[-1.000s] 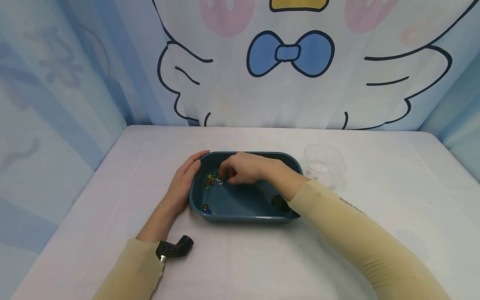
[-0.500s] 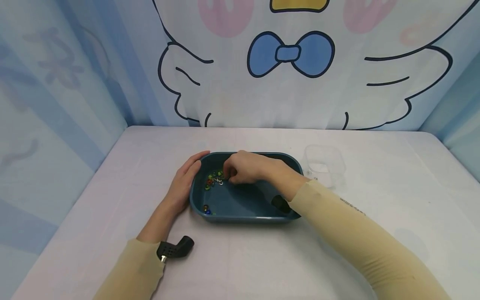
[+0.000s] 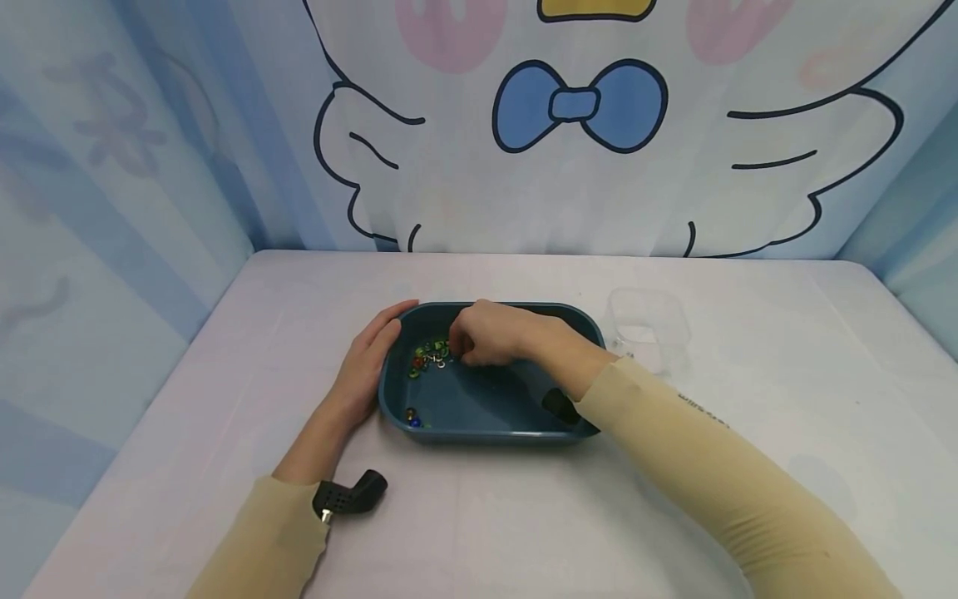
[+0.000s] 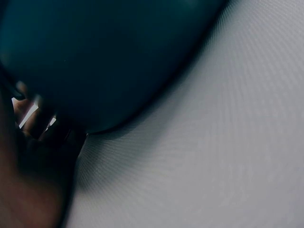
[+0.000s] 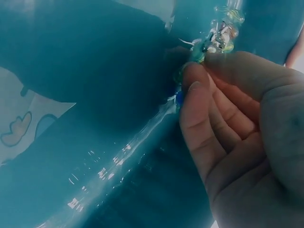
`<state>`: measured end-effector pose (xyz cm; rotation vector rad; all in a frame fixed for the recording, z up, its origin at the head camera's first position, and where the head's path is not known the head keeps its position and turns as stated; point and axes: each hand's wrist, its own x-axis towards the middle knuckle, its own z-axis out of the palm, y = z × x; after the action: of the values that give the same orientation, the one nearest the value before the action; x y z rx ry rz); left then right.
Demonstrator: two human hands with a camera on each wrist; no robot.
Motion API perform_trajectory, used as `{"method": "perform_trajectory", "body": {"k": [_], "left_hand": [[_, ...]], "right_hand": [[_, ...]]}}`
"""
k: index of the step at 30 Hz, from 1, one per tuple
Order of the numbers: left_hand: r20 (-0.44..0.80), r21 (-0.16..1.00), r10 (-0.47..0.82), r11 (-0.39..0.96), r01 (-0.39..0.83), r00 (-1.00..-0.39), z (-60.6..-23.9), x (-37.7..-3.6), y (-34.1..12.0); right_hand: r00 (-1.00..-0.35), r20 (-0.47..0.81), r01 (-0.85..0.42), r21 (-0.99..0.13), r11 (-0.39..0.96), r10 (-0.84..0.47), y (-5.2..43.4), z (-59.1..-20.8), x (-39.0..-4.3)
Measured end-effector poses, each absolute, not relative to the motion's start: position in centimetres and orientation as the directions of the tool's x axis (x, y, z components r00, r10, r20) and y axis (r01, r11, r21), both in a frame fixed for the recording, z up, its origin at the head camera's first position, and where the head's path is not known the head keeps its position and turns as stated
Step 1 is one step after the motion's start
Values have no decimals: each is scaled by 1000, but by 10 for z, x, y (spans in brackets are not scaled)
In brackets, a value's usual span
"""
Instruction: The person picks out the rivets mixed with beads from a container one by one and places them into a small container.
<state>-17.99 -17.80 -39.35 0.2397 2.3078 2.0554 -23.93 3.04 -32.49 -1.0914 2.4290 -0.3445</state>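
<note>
Both hands worked at the dark blue tray (image 3: 479, 420) in the middle of the table (image 3: 479, 516). The right hand (image 3: 490, 334) reached down inside the tray, fingers curled together over the cluster of small coloured beads (image 3: 428, 358) near the tray's left end. In the right wrist view the fingertips (image 5: 194, 78) were bunched and pressed onto beads (image 5: 219, 35) at the wall of the tray (image 5: 95, 85), a blue one and a green one showing just under the tips; they appeared to pinch at the beads, though whether any single bead was truly gripped could not be told.

The left hand (image 3: 367, 366) lay flat along the tray's outer left wall, fingers straight and relaxed, touching the rim. The left wrist view showed only the tray's dark side (image 4: 104, 57) close up above the pale cloth (image 4: 213, 152).

Apart from the main cluster, two beads (image 3: 410, 416) sat in the tray's near left corner. The right hand itself hid part of the cluster from the head view. To the right of the tray, near its far corner, stood a clear plastic container (image 3: 647, 329). A curtain with a cartoon print (image 3: 576, 108) closed off the back.
</note>
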Motion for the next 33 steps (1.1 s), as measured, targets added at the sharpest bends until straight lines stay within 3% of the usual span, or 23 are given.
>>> {"method": "perform_trajectory", "body": {"k": [18,33], "left_hand": [[75,988,141,120,93,-987,-393,-180,-178],[75,990,145,106,91,-987,-393,-180,-178]], "right_hand": [[-531,-276,-673,-437,597,-801,28,-326,-238],[-534,-318,-661,-420,622,-783,26,-325,-236]]}}
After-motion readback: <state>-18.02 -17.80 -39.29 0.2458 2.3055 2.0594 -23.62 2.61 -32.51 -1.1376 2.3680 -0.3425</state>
